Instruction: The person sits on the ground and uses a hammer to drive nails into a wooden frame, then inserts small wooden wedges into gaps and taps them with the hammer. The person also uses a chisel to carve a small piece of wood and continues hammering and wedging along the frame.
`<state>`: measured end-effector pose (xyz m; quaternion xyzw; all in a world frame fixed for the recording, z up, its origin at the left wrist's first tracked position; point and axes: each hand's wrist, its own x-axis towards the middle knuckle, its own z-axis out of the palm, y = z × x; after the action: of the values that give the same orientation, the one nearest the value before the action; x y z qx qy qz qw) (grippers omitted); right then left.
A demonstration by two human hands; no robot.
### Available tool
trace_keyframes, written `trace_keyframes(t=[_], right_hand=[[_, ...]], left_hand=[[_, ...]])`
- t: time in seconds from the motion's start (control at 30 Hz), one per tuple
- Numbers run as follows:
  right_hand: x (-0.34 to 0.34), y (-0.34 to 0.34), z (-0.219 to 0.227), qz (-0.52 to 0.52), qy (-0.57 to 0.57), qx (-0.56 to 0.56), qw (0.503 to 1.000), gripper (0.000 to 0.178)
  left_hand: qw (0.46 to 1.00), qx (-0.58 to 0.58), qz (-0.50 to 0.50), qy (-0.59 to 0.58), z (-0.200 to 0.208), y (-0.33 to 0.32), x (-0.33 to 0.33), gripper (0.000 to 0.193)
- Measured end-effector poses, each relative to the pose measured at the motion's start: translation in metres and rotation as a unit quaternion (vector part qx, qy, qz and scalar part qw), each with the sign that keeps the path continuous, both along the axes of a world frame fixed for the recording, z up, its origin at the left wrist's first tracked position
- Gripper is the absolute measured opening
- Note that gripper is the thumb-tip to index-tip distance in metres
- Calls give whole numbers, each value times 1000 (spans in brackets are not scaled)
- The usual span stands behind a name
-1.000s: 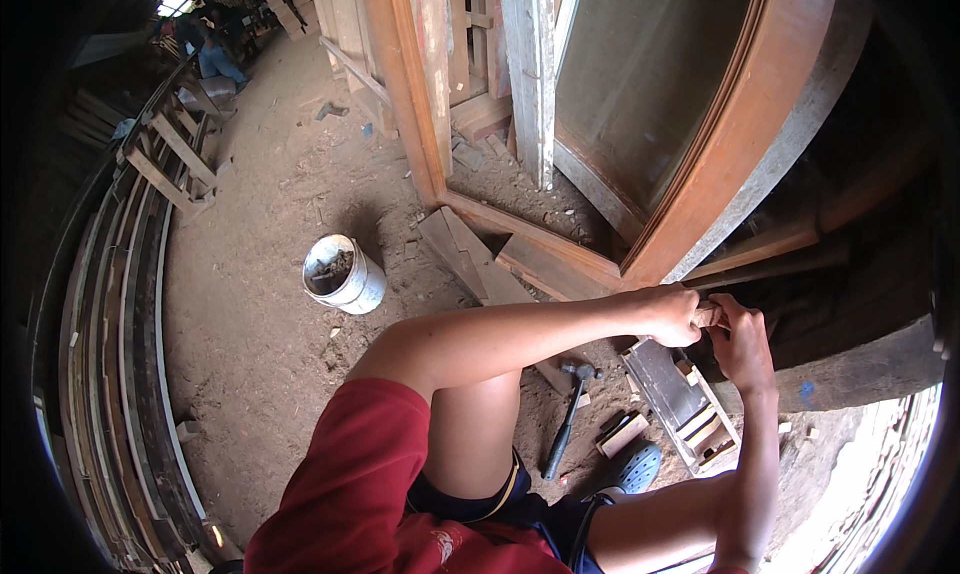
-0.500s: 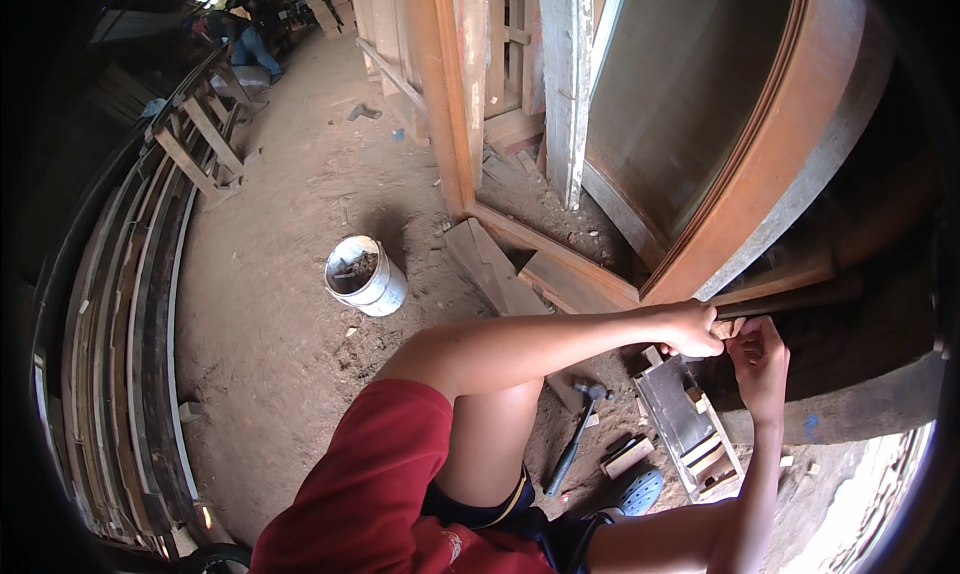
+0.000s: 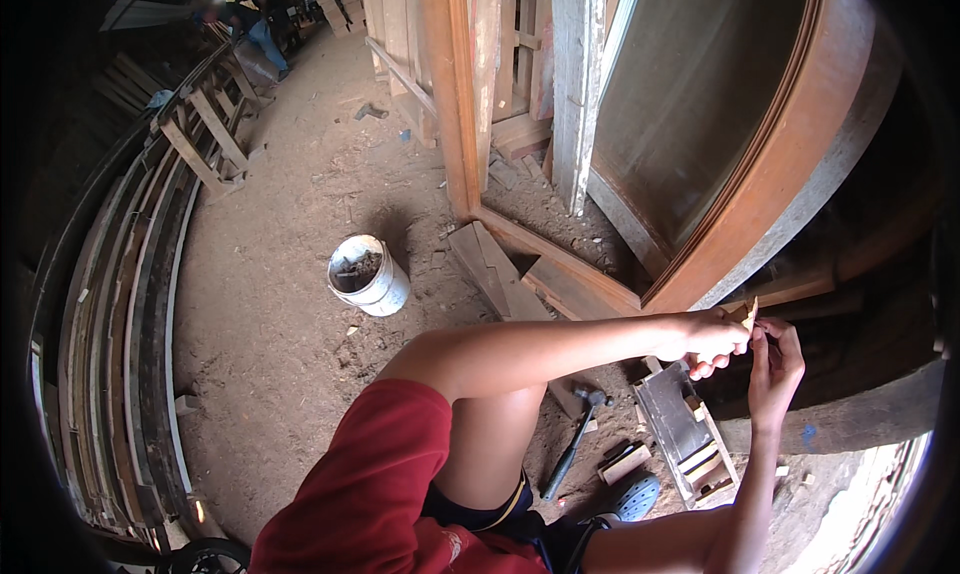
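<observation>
My left hand (image 3: pixel 712 338) is closed around a small pale piece of wood (image 3: pixel 749 313), whose tip sticks up above the fingers. Touching that piece from the right are the fingertips of my right hand (image 3: pixel 774 359), raised with the palm facing left. Both hands meet in front of a large reddish-brown wooden frame (image 3: pixel 770 174). Below them, on the dirt floor, lie a dark metal hand tool on a small wooden block (image 3: pixel 685 429) and a hammer (image 3: pixel 572 442) with a dark handle.
A white bucket (image 3: pixel 370 276) with scraps stands on the dirt floor to the left. Planks (image 3: pixel 492 264) lie by the frame's base. Long boards (image 3: pixel 120 304) are stacked along the left. A person (image 3: pixel 245 19) is far back. My red-sleeved shoulder (image 3: pixel 370 484) fills the lower middle.
The view has shifted slightly, so the bucket and frame sit lower and further right. My hands stay together on the small wood piece, with the right hand's fingers closer to it.
</observation>
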<state>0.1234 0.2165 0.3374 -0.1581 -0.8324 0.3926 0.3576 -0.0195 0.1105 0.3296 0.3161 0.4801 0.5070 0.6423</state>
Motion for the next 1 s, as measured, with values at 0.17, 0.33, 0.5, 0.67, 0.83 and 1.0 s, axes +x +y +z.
trace_keyframes(t=[0.17,0.33,0.5,0.67,0.83,1.0], right_hand=[[-1,-1,-3,20,44,-8,999,11],[-10,-14,0,10,116,-30,993,12],[-10,-19,3,-27,119,19,992,16],[-11,-33,15,-75,131,47,987,17],[-13,-34,22,-88,116,99,984,15],[-12,-35,29,-90,99,200,971,14]], left_hand=[[999,10,6,-33,8,-5,6,16],[998,33,11,-58,2,-4,7,29],[995,28,-25,-95,13,-7,12,20],[990,50,-52,-121,20,-10,18,20],[991,55,-15,-120,19,-10,21,20],[992,53,-28,-115,19,-12,19,19]])
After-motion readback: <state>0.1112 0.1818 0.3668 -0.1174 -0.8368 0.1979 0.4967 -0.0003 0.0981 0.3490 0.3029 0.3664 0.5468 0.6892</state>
